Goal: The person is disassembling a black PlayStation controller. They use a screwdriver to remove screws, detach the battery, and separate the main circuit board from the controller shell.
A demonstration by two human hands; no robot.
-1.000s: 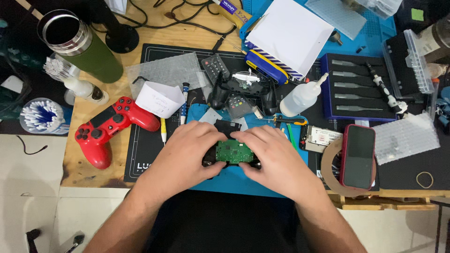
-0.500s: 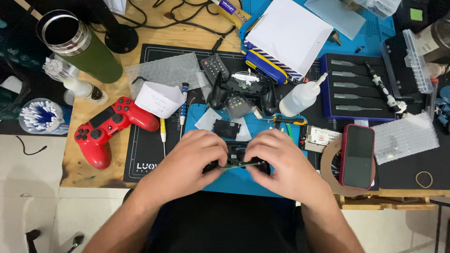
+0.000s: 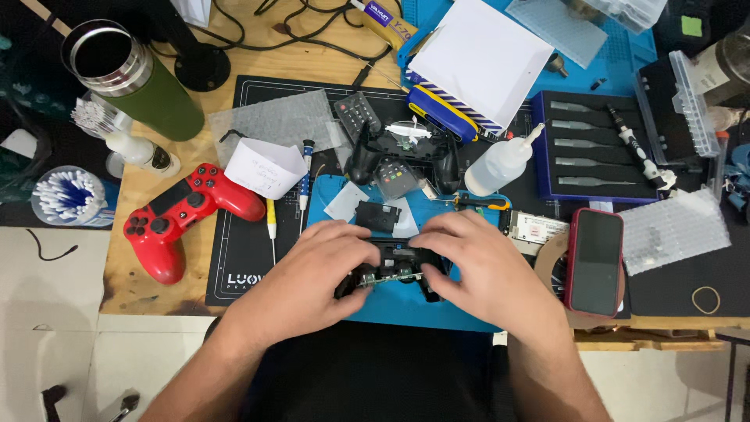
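We see the left hand (image 3: 312,273) and the right hand (image 3: 483,270) both closed around an opened black game controller (image 3: 393,266), its green circuit board showing between the thumbs; the left hand grips the left grip from the side with fingers curled over the top, and the right hand covers the right grip in the same way; the controller sits just above the near part of a blue work mat (image 3: 406,309), low in the middle of the view. Just beyond the hands lie a small black part (image 3: 378,216) on pale paper scraps and a second black controller shell (image 3: 402,152) with its inside exposed; a red game controller (image 3: 183,215) rests well to the left on the wooden desk (image 3: 148,293), beside a folded white paper (image 3: 264,168) and a small screwdriver (image 3: 306,176); a green tumbler (image 3: 133,82) stands at the far left, with a tub of cotton swabs (image 3: 66,195) nearer the desk edge. To the right we see a clear squeeze bottle (image 3: 501,162), a tray of grey tools (image 3: 594,152), and a phone in a red case (image 3: 594,262) lying face up near the right wrist.
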